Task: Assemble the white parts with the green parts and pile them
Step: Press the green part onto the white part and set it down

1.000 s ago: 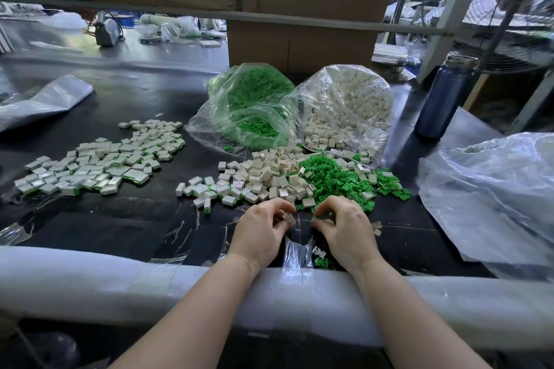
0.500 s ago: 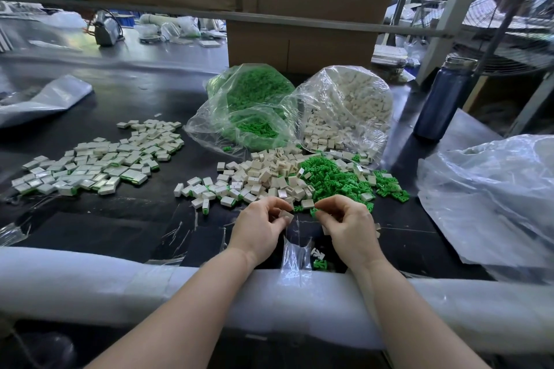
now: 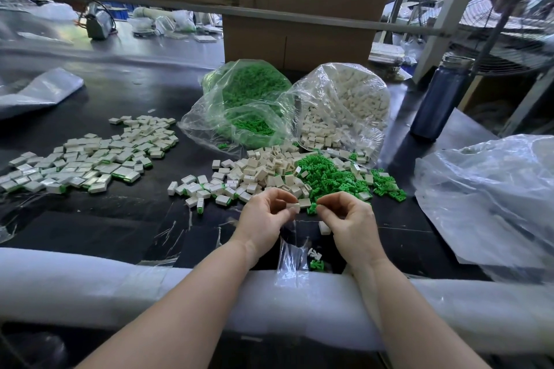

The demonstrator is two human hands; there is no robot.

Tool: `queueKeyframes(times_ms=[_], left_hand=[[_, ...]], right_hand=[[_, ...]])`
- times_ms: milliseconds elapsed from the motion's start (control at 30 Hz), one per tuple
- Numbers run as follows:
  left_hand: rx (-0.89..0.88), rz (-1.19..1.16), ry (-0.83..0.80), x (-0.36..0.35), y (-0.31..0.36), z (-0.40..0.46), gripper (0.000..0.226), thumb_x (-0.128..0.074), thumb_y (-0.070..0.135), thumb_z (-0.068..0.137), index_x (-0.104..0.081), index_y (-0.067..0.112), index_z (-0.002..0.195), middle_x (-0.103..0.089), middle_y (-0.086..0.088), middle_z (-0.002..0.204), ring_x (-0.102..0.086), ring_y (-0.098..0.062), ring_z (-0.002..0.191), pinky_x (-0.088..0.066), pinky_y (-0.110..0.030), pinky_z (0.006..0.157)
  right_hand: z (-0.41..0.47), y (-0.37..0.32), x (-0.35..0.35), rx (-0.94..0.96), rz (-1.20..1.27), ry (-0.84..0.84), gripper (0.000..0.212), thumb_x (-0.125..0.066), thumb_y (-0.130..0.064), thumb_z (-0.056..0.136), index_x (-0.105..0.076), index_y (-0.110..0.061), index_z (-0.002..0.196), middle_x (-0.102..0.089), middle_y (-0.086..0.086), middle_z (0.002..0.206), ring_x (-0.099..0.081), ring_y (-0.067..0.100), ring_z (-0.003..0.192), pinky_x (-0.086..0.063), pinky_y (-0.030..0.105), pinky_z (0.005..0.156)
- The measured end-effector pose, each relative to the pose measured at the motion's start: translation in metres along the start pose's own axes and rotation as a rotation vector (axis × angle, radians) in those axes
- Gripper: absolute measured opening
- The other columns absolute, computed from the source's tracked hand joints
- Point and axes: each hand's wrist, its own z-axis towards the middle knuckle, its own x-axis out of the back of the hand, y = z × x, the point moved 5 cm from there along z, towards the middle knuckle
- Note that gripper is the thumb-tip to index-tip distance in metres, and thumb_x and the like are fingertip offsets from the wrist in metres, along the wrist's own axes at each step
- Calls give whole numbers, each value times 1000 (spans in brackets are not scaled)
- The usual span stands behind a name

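Head view: a good share of the work looks done, with much left. To the left on the dark surface (image 3: 126, 219) lies a spread pile of assembled pieces (image 3: 90, 156), white shells with green showing at their edges. In the middle sit the loose stocks: a heap of white parts (image 3: 263, 171) touching a heap of green parts (image 3: 326, 177), and behind them a clear bag of green parts (image 3: 248, 105) beside a clear bag of white parts (image 3: 344, 111), both far from empty. By that supply, I judge the job is only partly through.

Both forearms reach in over the padded white edge (image 3: 90, 284) and meet just in front of the loose heaps. The left hand (image 3: 266, 216) has its fingers curled and pinches a white part (image 3: 293, 206) at the fingertips. The right hand (image 3: 350, 216) is curled likewise, its thumb and forefinger nipping a small green part (image 3: 313, 207) just beside the white one. The two pieces sit nearly touching, so I take this to be the joining step, not yet seated. A few stray parts lie under the wrists near the edge.
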Motion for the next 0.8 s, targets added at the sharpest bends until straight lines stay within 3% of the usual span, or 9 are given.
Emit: queueKeyframes(times_ms=[200,367,500,800], left_hand=[[-37,-60,-39,-2,-1,-3,12,-61,4,86,-62,7,98,-65,-2,85,-61,-9,78,-52,-18,76],[-67,-43,-59,-3,1,-6,14,-61,4,86,-64,18,87,-63,4,76,-59,-3,72,-49,-13,73],[-34,-98,-52,0,-1,-6,12,-61,4,86,-65,15,89,-65,2,77,-61,-5,73,-51,-15,75],[9,-180,-87,-4,-1,-7,11,-59,0,86,-64,10,87,-66,-4,75,-65,-3,65,-52,-14,66]], right_hand=[[-2,-3,-3,30,46,-49,20,-69,-1,81,-66,-20,76,-67,-6,74,-61,-3,67,-47,8,66],[-3,-4,-3,26,62,-53,17,-69,-1,80,-67,-17,76,-67,-6,72,-61,-4,66,-45,6,64],[-4,-4,-4,16,91,-59,21,-70,-1,80,-67,-21,74,-67,-9,69,-61,-5,65,-45,6,63],[-5,-5,-5,-6,144,-115,22,-70,-1,79,-68,-22,73,-69,-7,68,-64,2,67,-50,13,65]])
